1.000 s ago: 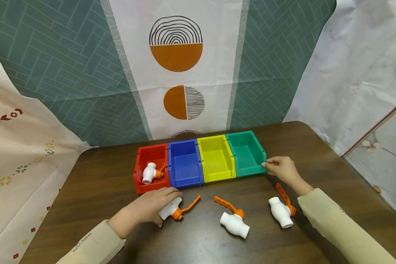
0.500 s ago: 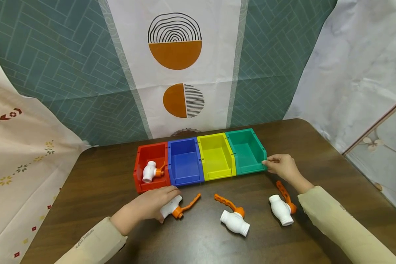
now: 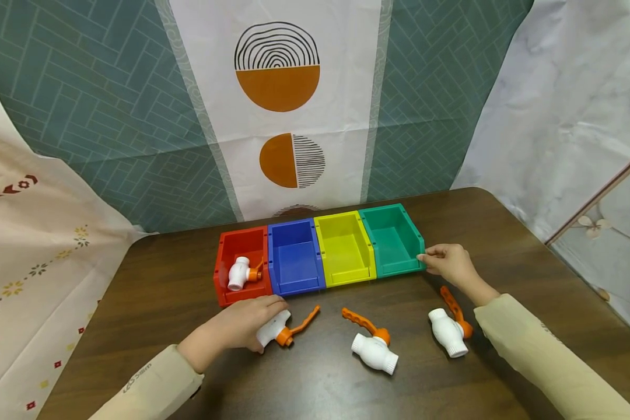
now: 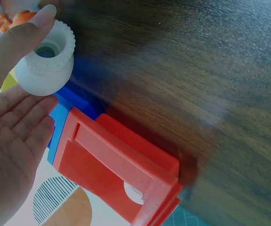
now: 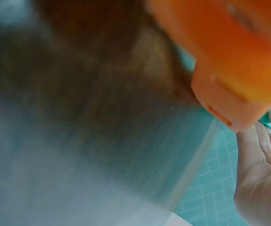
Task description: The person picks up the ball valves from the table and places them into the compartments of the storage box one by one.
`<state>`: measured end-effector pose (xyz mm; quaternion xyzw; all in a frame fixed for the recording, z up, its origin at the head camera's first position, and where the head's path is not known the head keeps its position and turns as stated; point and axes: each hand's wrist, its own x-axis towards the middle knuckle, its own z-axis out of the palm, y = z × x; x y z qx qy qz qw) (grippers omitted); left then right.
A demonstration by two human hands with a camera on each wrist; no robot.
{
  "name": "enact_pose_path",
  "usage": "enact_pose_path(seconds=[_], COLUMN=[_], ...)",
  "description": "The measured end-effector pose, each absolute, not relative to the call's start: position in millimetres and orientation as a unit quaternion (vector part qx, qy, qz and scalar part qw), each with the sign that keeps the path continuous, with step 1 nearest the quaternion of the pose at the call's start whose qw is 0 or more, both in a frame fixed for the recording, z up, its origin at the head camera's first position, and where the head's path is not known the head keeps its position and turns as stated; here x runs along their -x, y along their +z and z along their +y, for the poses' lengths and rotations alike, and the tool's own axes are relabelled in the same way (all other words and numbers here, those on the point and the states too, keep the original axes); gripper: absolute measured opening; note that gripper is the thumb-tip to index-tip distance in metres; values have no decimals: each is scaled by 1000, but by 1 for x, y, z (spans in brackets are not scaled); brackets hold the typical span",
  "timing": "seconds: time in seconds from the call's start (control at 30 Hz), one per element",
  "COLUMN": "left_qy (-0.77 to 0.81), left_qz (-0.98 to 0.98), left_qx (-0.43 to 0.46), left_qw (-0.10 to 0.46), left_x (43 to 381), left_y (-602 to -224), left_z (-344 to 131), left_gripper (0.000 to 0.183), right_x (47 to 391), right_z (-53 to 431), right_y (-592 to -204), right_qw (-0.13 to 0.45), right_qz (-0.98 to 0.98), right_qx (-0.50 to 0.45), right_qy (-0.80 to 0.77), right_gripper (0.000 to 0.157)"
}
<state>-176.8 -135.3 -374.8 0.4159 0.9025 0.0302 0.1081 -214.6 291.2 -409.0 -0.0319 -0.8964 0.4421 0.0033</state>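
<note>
In the head view, my left hand arches over a white ball valve with an orange lever, lying in front of the red bin. The left wrist view shows the thumb on one side of the valve's threaded white end and the fingers on the other, gripping it. My right hand pinches the front right corner of the green bin between thumb and fingertips. Close to the right wrist camera looms an orange valve handle, partly hiding that hand.
A blue bin and a yellow bin stand between the red and green ones. Inside the red bin lies another ball valve. Two more valves, a middle one and a right one, lie on the brown table.
My left thumb has drawn in against the valve, closing the gap seen earlier. The right hand keeps its hold on the green bin. The head view has shifted slightly.
</note>
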Motion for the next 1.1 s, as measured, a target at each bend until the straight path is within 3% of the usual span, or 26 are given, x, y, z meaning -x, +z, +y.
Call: enact_pose_path(seconds=[1.1], left_qy=[7], left_qz=[895], left_qx=[-440], left_qw=[74], left_x=[178], left_y=[-378], left_z=[-141], left_gripper=[73], right_x=[214], right_z=[291], right_y=[-410], right_qw=[-9], right_qz=[-899], right_qx=[29], right_qy=[437], right_gripper=[39])
